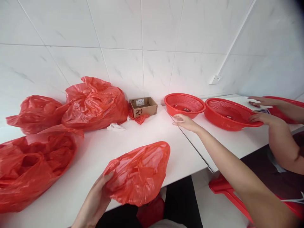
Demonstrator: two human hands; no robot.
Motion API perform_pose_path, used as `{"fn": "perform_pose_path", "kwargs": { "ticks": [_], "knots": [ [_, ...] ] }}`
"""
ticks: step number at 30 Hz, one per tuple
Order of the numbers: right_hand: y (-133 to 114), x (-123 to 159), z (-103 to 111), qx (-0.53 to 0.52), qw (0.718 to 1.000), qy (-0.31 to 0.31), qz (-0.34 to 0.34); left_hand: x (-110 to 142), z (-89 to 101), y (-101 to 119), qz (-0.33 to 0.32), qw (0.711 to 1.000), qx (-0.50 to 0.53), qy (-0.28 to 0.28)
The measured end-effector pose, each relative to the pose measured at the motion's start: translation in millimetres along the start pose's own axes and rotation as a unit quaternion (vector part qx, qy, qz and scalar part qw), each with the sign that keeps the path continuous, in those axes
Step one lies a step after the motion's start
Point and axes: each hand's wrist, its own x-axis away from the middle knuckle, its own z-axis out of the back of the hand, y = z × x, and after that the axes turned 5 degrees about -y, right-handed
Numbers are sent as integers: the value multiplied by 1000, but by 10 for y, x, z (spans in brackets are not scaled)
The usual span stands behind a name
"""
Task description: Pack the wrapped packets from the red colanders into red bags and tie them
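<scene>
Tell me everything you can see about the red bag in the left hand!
The bag is red, wrinkled and shiny, like thin, partly see-through plastic. Its mouth seems to gape open, with a rounded upper right edge and creases inside. The left hand grips its left end. In this view it overlaps the front edge of the white table; whether they touch, I can't tell.

You have free passage across the middle of the tabletop (147,134) to its right edge. Red bags (97,106) block the left end; a carton (148,110) stands at the back edge. Beyond your right hand (186,123), a basket (175,110) obstructs the back-right corner; the held bag (140,174) screens part of the front edge.
</scene>
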Motion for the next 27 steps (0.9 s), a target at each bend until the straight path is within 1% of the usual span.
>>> {"fn": "perform_pose_path", "kwargs": {
  "ticks": [1, 2, 5, 7, 9, 11, 13, 14, 16, 17, 18, 19, 20, 21, 22, 23, 24, 25, 26, 27],
  "knots": [
    [93, -104, 38, 40, 997, 47, -34, -5, 11, -55, -7, 1000, 3, 2],
    [173, -188, 71, 65, 993, 76, -61, -1, 22, -99, -14, 1000, 5, 3],
    [324, -339, 143, 113, 982, 111, -99, 69, 58, -170, -36, 999, 4, 14],
    [335, -380, 161, 135, 979, 116, -94, 126, 95, -182, -48, 998, -12, 28],
    [263, -391, 135, 148, 980, 117, -65, 151, 148, -187, -66, 994, -69, 45],
    [109, -361, 47, 151, 982, 115, -22, 125, 207, -193, -106, 979, -159, 67],
    [-126, -254, -102, 145, 983, 107, 21, 54, 250, -207, -154, 954, -242, 91],
    [-275, -158, -193, 137, 984, 102, 47, 9, 260, -215, -172, 941, -274, 101],
    [-634, 130, -387, 110, 983, 100, 108, -76, 252, -228, -190, 922, -320, 109],
    [-839, 318, -481, 60, 975, 122, 178, -109, 235, -230, -192, 915, -339, 106],
    [-1052, 525, -568, 2, 958, 149, 245, -132, 211, -229, -192, 911, -352, 97],
    [-1264, 738, -646, -55, 939, 158, 300, -143, 183, -225, -188, 910, -361, 84],
    [-1460, 941, -715, -105, 916, 147, 359, -145, 151, -220, -179, 912, -364, 64],
    [-1629, 1121, -775, -144, 897, 118, 402, -137, 120, -217, -166, 915, -366, 40],
    [-1758, 1263, -827, -160, 884, 71, 435, -123, 91, -216, -152, 919, -365, 11],
    [-1841, 1363, -871, -147, 884, 26, 442, -106, 70, -219, -138, 923, -359, -19],
    [-1872, 1419, -909, -116, 896, -22, 428, -89, 63, -224, -127, 930, -343, -42],
    [-1854, 1438, -939, -67, 912, -69, 399, -74, 73, -229, -112, 943, -309, -50],
    [-1795, 1431, -961, -10, 926, -115, 359, -64, 105, -231, -93, 962, -252, -42],
    [-1704, 1410, -971, 44, 935, -158, 313, -60, 157, -227, -61, 982, -175, -20]
  ]
}}
